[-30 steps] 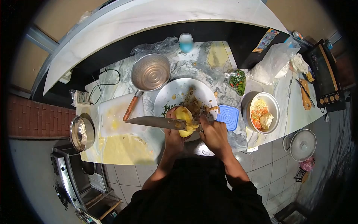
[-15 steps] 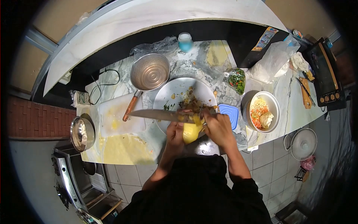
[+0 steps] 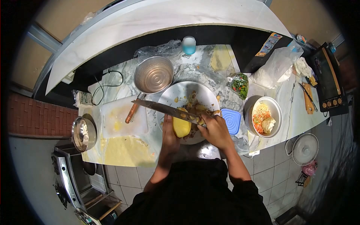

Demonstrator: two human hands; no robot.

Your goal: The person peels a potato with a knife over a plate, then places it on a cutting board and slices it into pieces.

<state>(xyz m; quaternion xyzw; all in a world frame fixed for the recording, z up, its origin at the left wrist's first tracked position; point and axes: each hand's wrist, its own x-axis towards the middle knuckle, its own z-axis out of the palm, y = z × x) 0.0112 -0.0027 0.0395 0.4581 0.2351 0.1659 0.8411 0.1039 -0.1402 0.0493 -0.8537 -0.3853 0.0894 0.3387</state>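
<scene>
A peeled yellow potato (image 3: 182, 127) is held over a white plate (image 3: 169, 93) by my left hand (image 3: 171, 134), its fingers along the potato's left side. My right hand (image 3: 216, 132) is closed at the handle end of a large knife (image 3: 159, 108). The blade lies across the upper part of the potato and points to the left, over the handle of the metal pan. Brown and yellow peelings (image 3: 195, 104) lie on the plate under and behind the knife.
A metal pan (image 3: 153, 75) and white cutting board (image 3: 123, 118) are on the left, with a steel bowl (image 3: 84, 134) beyond. Right of the plate are a blue lid (image 3: 231, 121), bagged green chillies (image 3: 239, 85) and a white bowl (image 3: 277, 123) of chopped food.
The knife has tilted, its tip now higher and its handle end lower. The potato has shifted left and up with my left hand, showing more bare yellow surface. The view has shifted slightly.
</scene>
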